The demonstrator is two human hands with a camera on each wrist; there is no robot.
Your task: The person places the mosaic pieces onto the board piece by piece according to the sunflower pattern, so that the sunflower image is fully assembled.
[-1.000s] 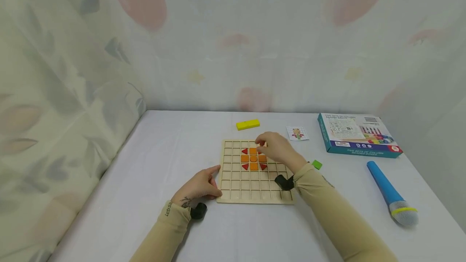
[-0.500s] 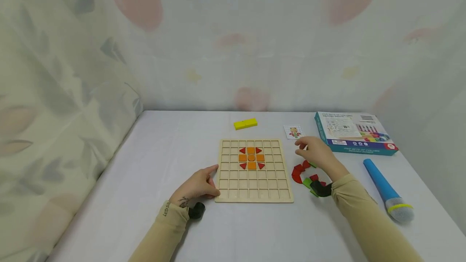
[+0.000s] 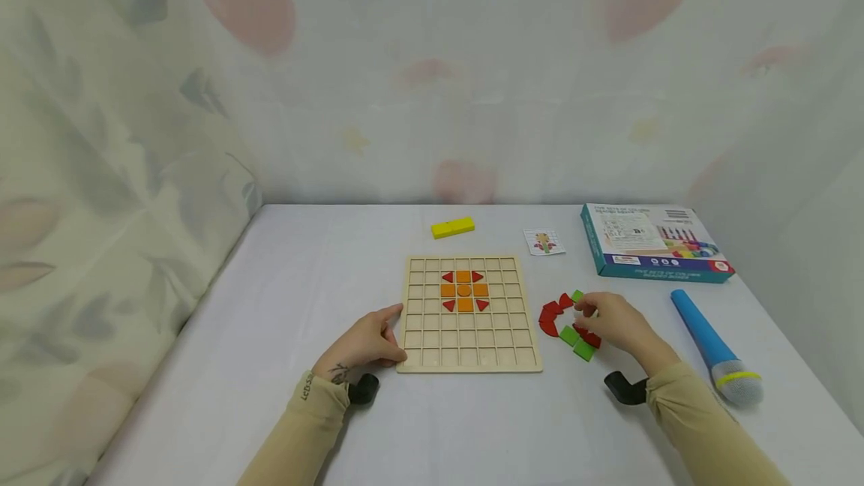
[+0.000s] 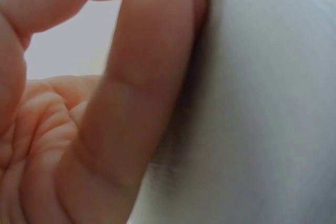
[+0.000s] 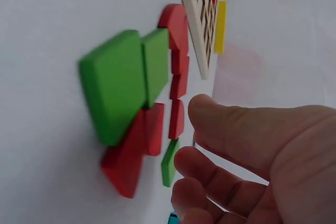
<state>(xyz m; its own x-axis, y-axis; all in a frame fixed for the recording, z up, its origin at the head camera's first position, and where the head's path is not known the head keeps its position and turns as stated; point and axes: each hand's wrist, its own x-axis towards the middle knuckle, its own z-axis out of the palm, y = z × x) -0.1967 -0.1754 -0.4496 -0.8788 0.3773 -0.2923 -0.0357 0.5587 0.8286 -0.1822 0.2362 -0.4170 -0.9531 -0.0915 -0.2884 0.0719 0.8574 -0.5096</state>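
Observation:
A wooden grid board (image 3: 469, 340) lies flat on the table in the head view. Set in its cells are several orange squares (image 3: 463, 276), an orange round piece (image 3: 463, 290) and several red triangles (image 3: 482, 306). My left hand (image 3: 361, 341) touches the board's left edge, index finger and thumb spread apart along it. My right hand (image 3: 617, 321) hovers over loose pieces right of the board. Those include green squares (image 5: 118, 85) and red pieces (image 5: 126, 158). In the right wrist view the thumb and fingers are bent and apart, with nothing visible between them.
Behind the board lies a yellow bar (image 3: 453, 228). A small pattern card (image 3: 543, 241) is at the back, left of a teal-edged box (image 3: 655, 242). A blue toy microphone (image 3: 715, 347) lies at the right. Curtains (image 3: 432, 96) stand behind the table.
My right hand has left the board and moved right, then down to the loose pieces. A red triangle at the pattern's upper right is uncovered. My left hand stays at the board's edge.

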